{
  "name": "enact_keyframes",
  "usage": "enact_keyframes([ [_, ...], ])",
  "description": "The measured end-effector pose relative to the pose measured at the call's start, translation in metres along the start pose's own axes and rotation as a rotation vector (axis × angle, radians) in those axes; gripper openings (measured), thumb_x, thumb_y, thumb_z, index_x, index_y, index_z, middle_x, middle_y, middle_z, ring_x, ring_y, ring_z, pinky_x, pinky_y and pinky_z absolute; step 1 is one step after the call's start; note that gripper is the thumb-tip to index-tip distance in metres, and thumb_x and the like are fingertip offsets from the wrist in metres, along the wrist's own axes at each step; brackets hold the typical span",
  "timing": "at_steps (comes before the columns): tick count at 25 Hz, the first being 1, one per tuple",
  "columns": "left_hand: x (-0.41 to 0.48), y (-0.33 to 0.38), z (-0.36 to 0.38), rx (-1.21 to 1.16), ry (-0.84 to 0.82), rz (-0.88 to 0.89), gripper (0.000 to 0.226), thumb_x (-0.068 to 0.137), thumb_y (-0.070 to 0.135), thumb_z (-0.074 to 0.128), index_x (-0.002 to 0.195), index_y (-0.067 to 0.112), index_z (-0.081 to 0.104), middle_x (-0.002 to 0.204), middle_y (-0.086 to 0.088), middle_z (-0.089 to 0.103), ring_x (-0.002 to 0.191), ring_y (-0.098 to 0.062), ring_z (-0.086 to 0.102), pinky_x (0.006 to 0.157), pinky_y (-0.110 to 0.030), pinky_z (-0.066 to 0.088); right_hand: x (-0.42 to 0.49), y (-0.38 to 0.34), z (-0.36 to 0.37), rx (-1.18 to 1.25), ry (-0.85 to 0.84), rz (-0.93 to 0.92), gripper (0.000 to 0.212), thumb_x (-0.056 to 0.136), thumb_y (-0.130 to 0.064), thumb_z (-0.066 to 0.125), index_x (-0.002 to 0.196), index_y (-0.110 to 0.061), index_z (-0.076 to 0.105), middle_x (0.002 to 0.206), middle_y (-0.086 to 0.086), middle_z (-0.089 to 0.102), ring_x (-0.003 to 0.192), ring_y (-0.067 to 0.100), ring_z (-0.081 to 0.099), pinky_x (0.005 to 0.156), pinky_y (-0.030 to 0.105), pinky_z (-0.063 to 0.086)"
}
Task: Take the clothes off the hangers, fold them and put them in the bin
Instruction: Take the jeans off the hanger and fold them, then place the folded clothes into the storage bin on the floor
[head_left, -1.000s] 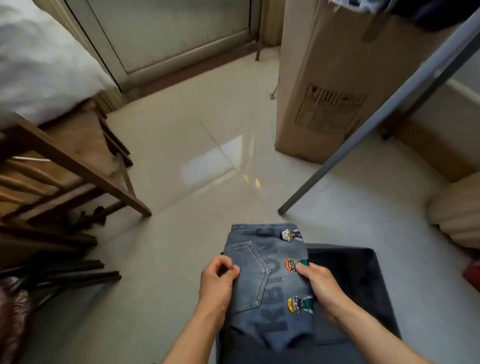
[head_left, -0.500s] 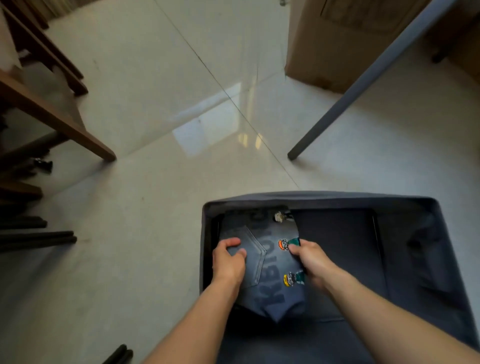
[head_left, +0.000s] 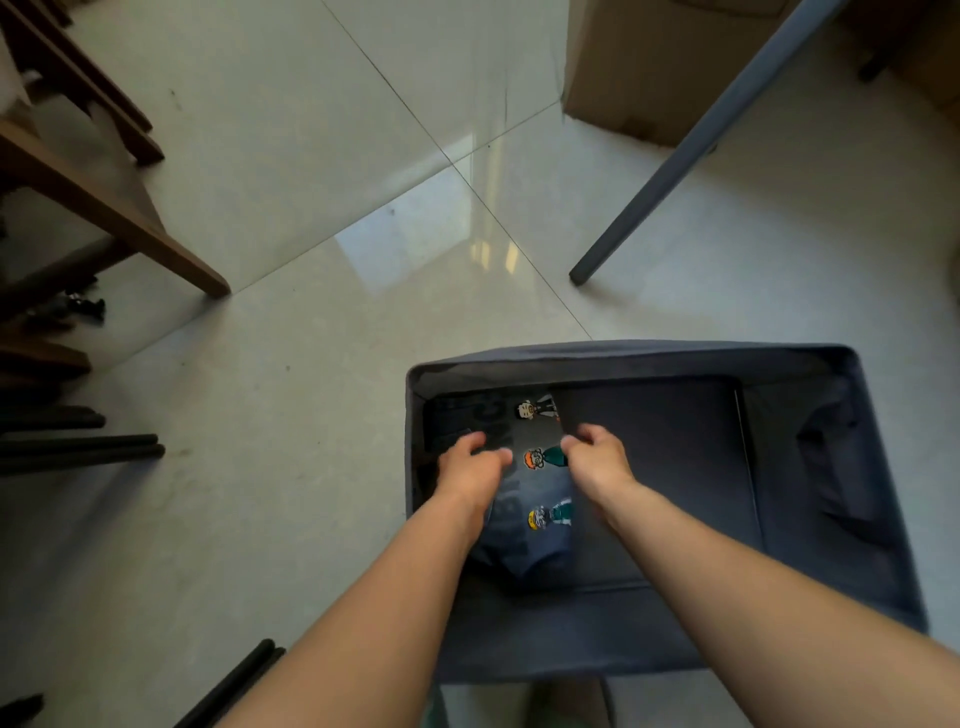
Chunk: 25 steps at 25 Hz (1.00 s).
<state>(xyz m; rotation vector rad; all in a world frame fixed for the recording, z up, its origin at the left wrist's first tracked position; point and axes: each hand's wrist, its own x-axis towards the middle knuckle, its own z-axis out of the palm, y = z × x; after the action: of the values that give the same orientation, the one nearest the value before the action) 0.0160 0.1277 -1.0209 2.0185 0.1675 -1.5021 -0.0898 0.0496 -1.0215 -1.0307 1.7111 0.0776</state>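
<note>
A folded pair of blue jeans (head_left: 540, 486) with small cartoon patches lies low in the left part of a dark grey fabric bin (head_left: 623, 354) on the tiled floor. My left hand (head_left: 470, 462) grips the jeans' left edge, fingers curled and thumb on top. At the right edge, beside the patches, my right hand (head_left: 597, 457) holds them with curled fingers. Both forearms reach down into the bin. The bin's right part shows only its dark bottom.
Wooden furniture legs (head_left: 119, 208) stand at the left. A slanted grey pole (head_left: 654, 187) meets the floor behind the bin, with a cardboard box (head_left: 623, 78) beyond it. Black rods (head_left: 78, 449) lie on the floor at the left, and more black rods (head_left: 234, 686) at the bottom.
The folded jeans went from above the bin's rim down into its left part, both hands going with them. The view tilted downward and closer to the bin.
</note>
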Motion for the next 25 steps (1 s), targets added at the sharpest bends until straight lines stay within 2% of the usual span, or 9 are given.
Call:
enact_keyframes([
  [1, -0.011, 0.01, 0.001, -0.031, -0.036, 0.005, 0.047, 0.09, 0.017, 0.065, 0.135, 0.018, 0.054, 0.135, -0.006, 0.054, 0.117, -0.023, 0.054, 0.105, -0.038, 0.043, -0.01, -0.007, -0.004, 0.018, 0.001, -0.012, 0.037, 0.098, -0.015, 0.05, 0.134, -0.006, 0.051, 0.136, 0.013, 0.054, 0.12, 0.027, 0.052, 0.097, 0.03, 0.038],
  [3, -0.041, 0.03, 0.001, -0.094, -0.087, 0.016, 0.036, 0.093, 0.017, 0.061, 0.129, 0.018, 0.059, 0.124, -0.003, 0.06, 0.111, -0.018, 0.054, 0.099, -0.036, 0.045, -0.035, -0.022, -0.012, 0.086, -0.022, -0.007, 0.021, 0.098, -0.021, 0.047, 0.108, -0.012, 0.062, 0.123, 0.013, 0.062, 0.102, 0.024, 0.057, 0.085, 0.033, 0.043],
  [5, -0.072, 0.05, -0.003, -0.157, -0.114, 0.03, 0.031, 0.094, 0.016, 0.059, 0.125, 0.017, 0.061, 0.119, -0.002, 0.062, 0.109, -0.018, 0.054, 0.09, -0.033, 0.046, -0.066, -0.038, -0.022, 0.16, -0.073, 0.007, 0.025, 0.099, -0.028, 0.041, 0.097, -0.013, 0.061, 0.107, 0.011, 0.066, 0.09, 0.021, 0.058, 0.08, 0.036, 0.047],
  [7, -0.103, 0.073, -0.012, -0.228, -0.133, 0.041, 0.027, 0.095, 0.015, 0.056, 0.122, 0.018, 0.061, 0.111, -0.001, 0.062, 0.106, -0.016, 0.054, 0.087, -0.033, 0.046, -0.099, -0.058, -0.033, 0.222, -0.094, 0.003, 0.035, 0.101, -0.031, 0.037, 0.105, -0.008, 0.062, 0.1, 0.012, 0.067, 0.087, 0.023, 0.062, 0.082, 0.038, 0.051],
  [10, -0.154, 0.113, -0.032, -0.358, -0.143, 0.057, 0.02, 0.098, 0.014, 0.051, 0.116, 0.019, 0.059, 0.098, -0.001, 0.06, 0.098, -0.016, 0.054, 0.082, -0.033, 0.045, -0.151, -0.093, -0.055, 0.301, -0.142, -0.028, 0.042, 0.103, -0.033, 0.033, 0.112, -0.004, 0.063, 0.101, 0.014, 0.069, 0.093, 0.028, 0.067, 0.082, 0.039, 0.053],
  [15, -0.265, 0.179, -0.066, -0.516, -0.193, 0.114, 0.03, 0.1, 0.016, 0.049, 0.129, 0.009, 0.054, 0.121, -0.011, 0.061, 0.12, -0.027, 0.056, 0.089, -0.034, 0.046, -0.248, -0.17, -0.103, 0.372, -0.216, -0.135, 0.036, 0.104, -0.032, 0.034, 0.107, -0.009, 0.062, 0.094, 0.01, 0.069, 0.081, 0.021, 0.067, 0.072, 0.033, 0.053],
  [20, -0.365, 0.249, -0.096, -0.605, -0.236, 0.257, 0.029, 0.1, 0.018, 0.05, 0.127, 0.008, 0.055, 0.113, -0.009, 0.064, 0.11, -0.026, 0.061, 0.092, -0.037, 0.05, -0.338, -0.252, -0.157, 0.333, -0.212, -0.334, 0.025, 0.098, -0.02, 0.049, 0.114, -0.008, 0.063, 0.095, 0.011, 0.07, 0.081, 0.021, 0.068, 0.072, 0.033, 0.054],
  [25, -0.462, 0.299, -0.127, -0.638, -0.278, 0.413, 0.03, 0.1, 0.022, 0.052, 0.128, 0.01, 0.056, 0.111, -0.008, 0.069, 0.1, -0.023, 0.067, 0.085, -0.037, 0.054, -0.433, -0.311, -0.214, 0.321, -0.19, -0.521, 0.026, 0.103, -0.02, 0.041, 0.112, -0.01, 0.063, 0.098, 0.012, 0.071, 0.083, 0.022, 0.068, 0.074, 0.032, 0.055],
])
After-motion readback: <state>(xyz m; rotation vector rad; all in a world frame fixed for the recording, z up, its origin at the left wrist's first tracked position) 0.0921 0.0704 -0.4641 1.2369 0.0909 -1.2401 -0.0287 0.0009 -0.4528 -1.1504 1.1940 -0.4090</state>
